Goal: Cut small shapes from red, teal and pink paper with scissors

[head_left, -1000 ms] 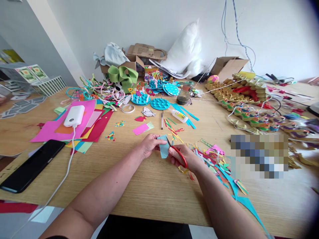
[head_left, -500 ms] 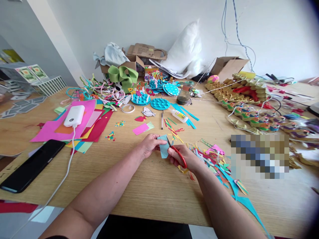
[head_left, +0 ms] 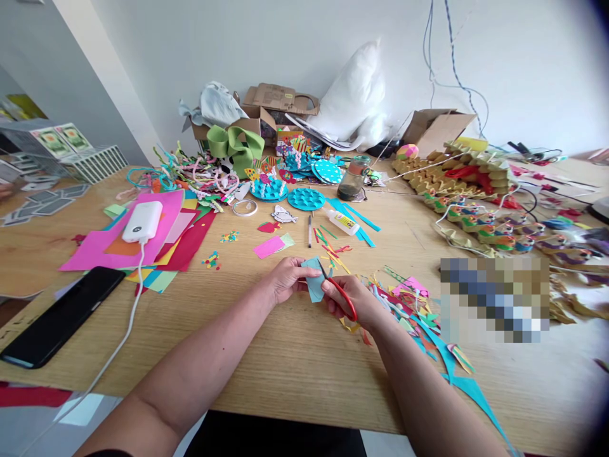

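Note:
Between the fingers of my left hand [head_left: 288, 279] is a small piece of light blue paper [head_left: 314, 289], pinched at its left side. My right hand [head_left: 349, 297] is closed round the red handles of a pair of scissors [head_left: 346, 301], whose dark blades lie at the paper's upper right edge. My right fingers sit close against the paper's right side. Beyond my hands lie a pink paper piece [head_left: 269, 247], a pen [head_left: 309, 231] and thin coloured paper strips [head_left: 337, 249].
Coloured paper scraps [head_left: 413, 311] are heaped right of my right hand. A glue bottle [head_left: 343, 221], blue discs [head_left: 306, 198] and a glass jar [head_left: 353, 179] stand farther back. At left are a phone [head_left: 61, 316], a white power bank [head_left: 143, 221] with a cable, and paper sheets [head_left: 80, 254].
The scissors' blades have shifted slightly against the paper, and the paper has tilted a little in my fingers. Both hands stay in nearly the same place.

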Demonstrator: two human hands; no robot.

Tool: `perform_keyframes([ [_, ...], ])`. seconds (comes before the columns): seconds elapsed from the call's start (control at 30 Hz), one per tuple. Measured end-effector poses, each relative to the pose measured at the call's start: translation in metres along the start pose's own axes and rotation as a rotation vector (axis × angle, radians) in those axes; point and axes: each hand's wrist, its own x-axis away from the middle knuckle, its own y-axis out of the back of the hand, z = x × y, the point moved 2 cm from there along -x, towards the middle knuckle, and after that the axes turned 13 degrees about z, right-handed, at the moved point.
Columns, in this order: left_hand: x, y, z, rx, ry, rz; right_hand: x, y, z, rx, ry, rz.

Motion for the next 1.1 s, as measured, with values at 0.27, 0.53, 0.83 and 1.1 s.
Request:
perform_keyframes([
  [0.27,-0.002,0.0016,0.0016,0.096,-0.051,-0.031,-0.0017,0.0003,-0.0035,-0.008,0.0,-0.007],
  [0.53,-0.0016,0.0037,0.0018,0.032,-0.038,-0.061,-0.0016,-0.0003,-0.0028,0.006,-0.004,0.004],
  [0.83,-0.0009,0.0023,0.0009,-0.037,-0.067,-0.042,0.0025,-0.0026,0.0027,-0.002,0.025,0.034],
  [1.1,0.0003,0.001,-0.0009,-0.063,-0.057,-0.033,0.0027,-0.0025,0.0045,-0.014,0.051,0.067],
])
